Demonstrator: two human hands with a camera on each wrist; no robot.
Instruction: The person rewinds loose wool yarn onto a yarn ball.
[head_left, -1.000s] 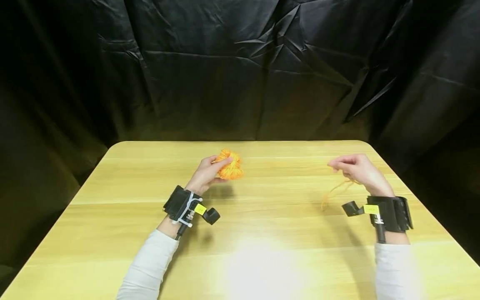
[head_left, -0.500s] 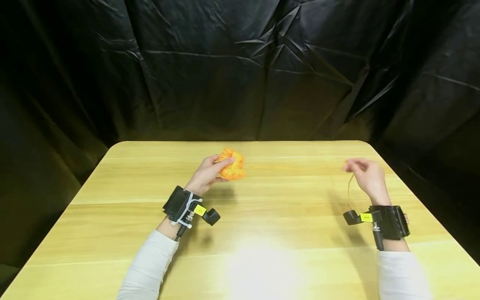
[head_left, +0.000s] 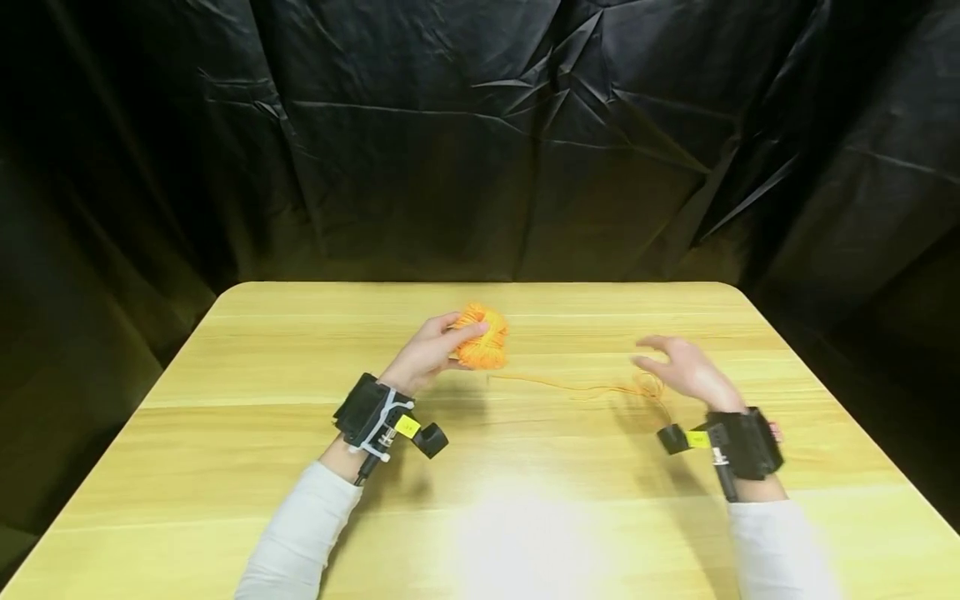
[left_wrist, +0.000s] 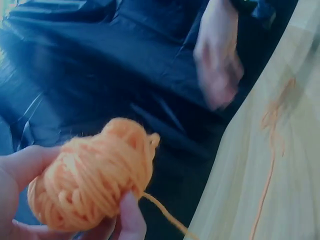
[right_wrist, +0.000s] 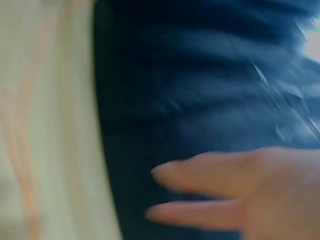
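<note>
My left hand [head_left: 429, 354] grips a small ball of orange yarn [head_left: 482, 337] above the table, thumb across its front. In the left wrist view the wound yarn ball [left_wrist: 95, 180] sits between thumb and fingers, and a loose strand [left_wrist: 167, 215] runs down from it. That yarn tail [head_left: 592, 388] lies along the table toward the right, ending in loose loops. Over those loops hovers my right hand [head_left: 686, 367], thumb and fingers apart and nothing between them. The right wrist view shows its spread fingers [right_wrist: 200, 172], blurred.
The light wooden table [head_left: 300, 517] has rounded far corners. Behind it hangs a black curtain [head_left: 420, 183]. Each wrist wears a black strap with a small camera, the left strap [head_left: 372, 419] and the right strap [head_left: 744, 443].
My right hand has let go of the yarn end, which now lies on the table, and has moved left with its fingers parted. The left hand with the yarn ball has shifted slightly right.
</note>
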